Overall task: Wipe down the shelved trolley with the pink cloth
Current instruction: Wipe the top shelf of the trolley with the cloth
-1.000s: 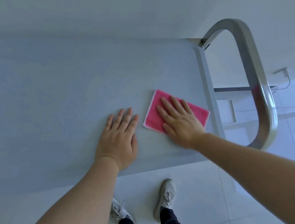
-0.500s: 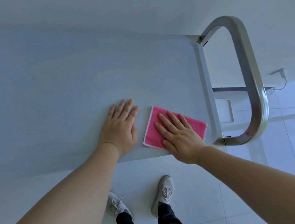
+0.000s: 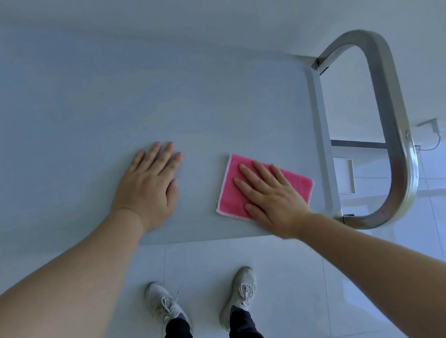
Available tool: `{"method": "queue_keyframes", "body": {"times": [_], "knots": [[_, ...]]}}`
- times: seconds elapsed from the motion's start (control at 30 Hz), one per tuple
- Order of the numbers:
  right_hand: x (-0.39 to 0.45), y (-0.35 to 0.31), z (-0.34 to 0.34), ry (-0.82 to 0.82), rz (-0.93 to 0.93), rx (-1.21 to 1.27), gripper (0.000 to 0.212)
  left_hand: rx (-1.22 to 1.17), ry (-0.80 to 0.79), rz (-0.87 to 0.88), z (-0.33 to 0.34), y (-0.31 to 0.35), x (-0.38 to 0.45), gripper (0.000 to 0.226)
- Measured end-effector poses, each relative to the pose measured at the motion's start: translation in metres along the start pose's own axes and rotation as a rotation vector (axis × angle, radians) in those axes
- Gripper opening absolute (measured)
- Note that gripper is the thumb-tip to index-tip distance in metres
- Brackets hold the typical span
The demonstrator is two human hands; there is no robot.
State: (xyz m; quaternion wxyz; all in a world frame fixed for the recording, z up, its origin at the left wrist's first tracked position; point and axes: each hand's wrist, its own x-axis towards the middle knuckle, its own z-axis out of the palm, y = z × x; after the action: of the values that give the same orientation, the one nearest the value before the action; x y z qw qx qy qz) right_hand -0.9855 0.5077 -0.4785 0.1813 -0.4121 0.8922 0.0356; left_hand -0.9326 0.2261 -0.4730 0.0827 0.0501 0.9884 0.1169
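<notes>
The trolley's grey top shelf [image 3: 92, 107] fills the upper left, seen from above. A folded pink cloth [image 3: 232, 193] lies flat on it near the front right corner. My right hand [image 3: 271, 193] presses down on the cloth with fingers spread, covering its middle. My left hand [image 3: 150, 187] rests flat on the bare shelf to the left of the cloth, a hand's width away, holding nothing. The lower shelves are hidden under the top.
A curved steel handle [image 3: 389, 116] sticks out from the trolley's right end. The shelf has a raised rim [image 3: 322, 137] on the right. My two feet in grey trainers [image 3: 242, 292] stand on the white tiled floor just below the front edge.
My right hand has slid the cloth toward the front edge, then to the right, away from my left hand. The left hand stays flat on the shelf. The camera view has shifted.
</notes>
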Motion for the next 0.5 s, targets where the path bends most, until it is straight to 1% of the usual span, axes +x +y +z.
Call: {"method": "queue_keyframes", "body": {"times": [0.2,0.3,0.5], "knots": [[0.035,0.042,-0.010,0.015,0.015,-0.060,0.057,-0.004,0.003,0.002,0.002,0.000,0.008,0.057],[0.057,0.069,-0.020,0.057,0.090,-0.021,0.057,0.010,0.008,0.008,0.003,-0.003,0.008,0.057],[0.114,0.127,-0.046,0.104,0.301,0.001,0.060,0.010,0.009,0.012,0.002,-0.003,0.007,0.056]]}}
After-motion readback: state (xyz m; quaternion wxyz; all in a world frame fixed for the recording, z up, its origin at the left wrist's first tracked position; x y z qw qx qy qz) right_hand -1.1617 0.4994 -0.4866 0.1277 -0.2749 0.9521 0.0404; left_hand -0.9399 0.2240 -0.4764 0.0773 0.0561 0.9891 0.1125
